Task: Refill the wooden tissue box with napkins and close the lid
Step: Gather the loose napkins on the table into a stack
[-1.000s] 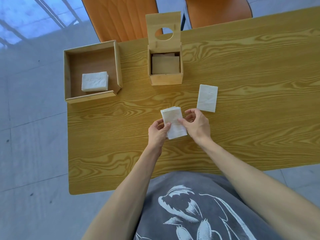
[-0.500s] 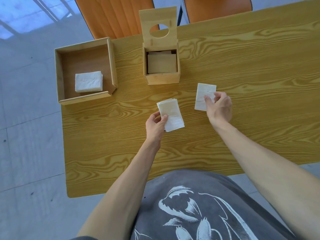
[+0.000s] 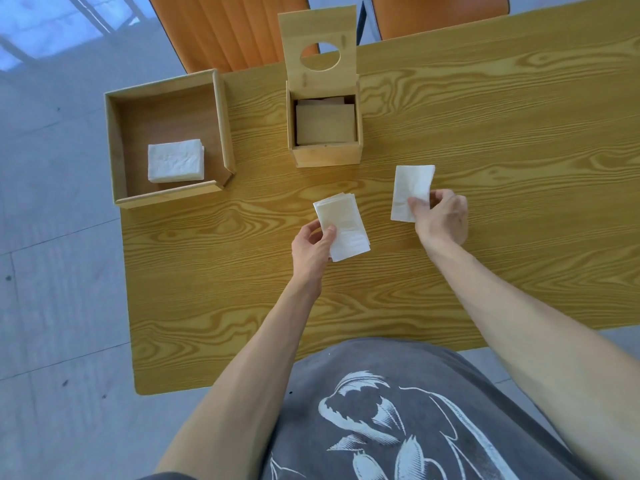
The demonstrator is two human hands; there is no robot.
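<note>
The wooden tissue box (image 3: 325, 155) stands at the table's far middle, its lid (image 3: 318, 39) with a round hole tipped up and back. Napkins lie inside it in shadow. My left hand (image 3: 311, 247) holds a small stack of white napkins (image 3: 343, 228) just above the table, in front of the box. To the right, my right hand (image 3: 440, 216) pinches the near edge of a single folded napkin (image 3: 410, 188) that lies on the table.
An open wooden tray (image 3: 221, 133) at the far left holds another pile of white napkins (image 3: 175, 160). Two orange chairs (image 3: 228, 29) stand behind the table (image 3: 502, 140). The table's left edge drops to a grey tiled floor (image 3: 52, 271).
My right hand let go of the stack, moved right and took hold of the single napkin. My left hand kept the stack, almost in the same place.
</note>
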